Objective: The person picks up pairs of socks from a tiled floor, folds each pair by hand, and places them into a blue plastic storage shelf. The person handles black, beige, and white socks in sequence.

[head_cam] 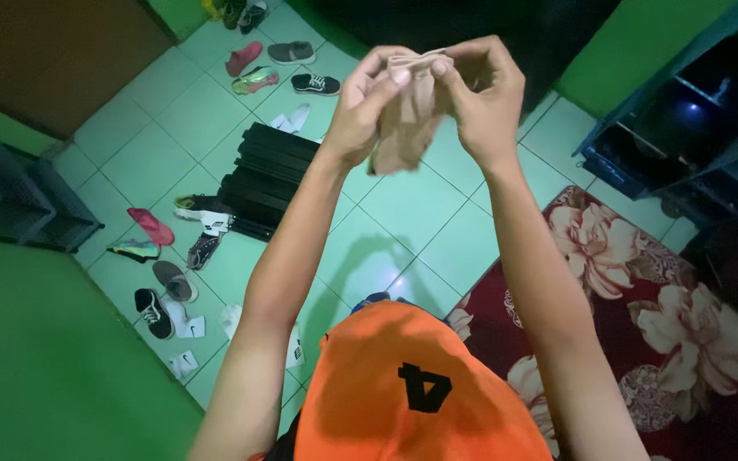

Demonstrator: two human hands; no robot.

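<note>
While both hands, left hand (360,102) and right hand (484,94), pinch its top edge at upper centre, the small beige cloth, perhaps a sock (407,124), hangs lengthwise downward between them.

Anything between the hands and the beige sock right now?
Nothing visible. Both the left hand and right hand already pinch the top edge of the beige sock, which hangs in mid-air over the tiled floor, apart from the shoes below.
</note>
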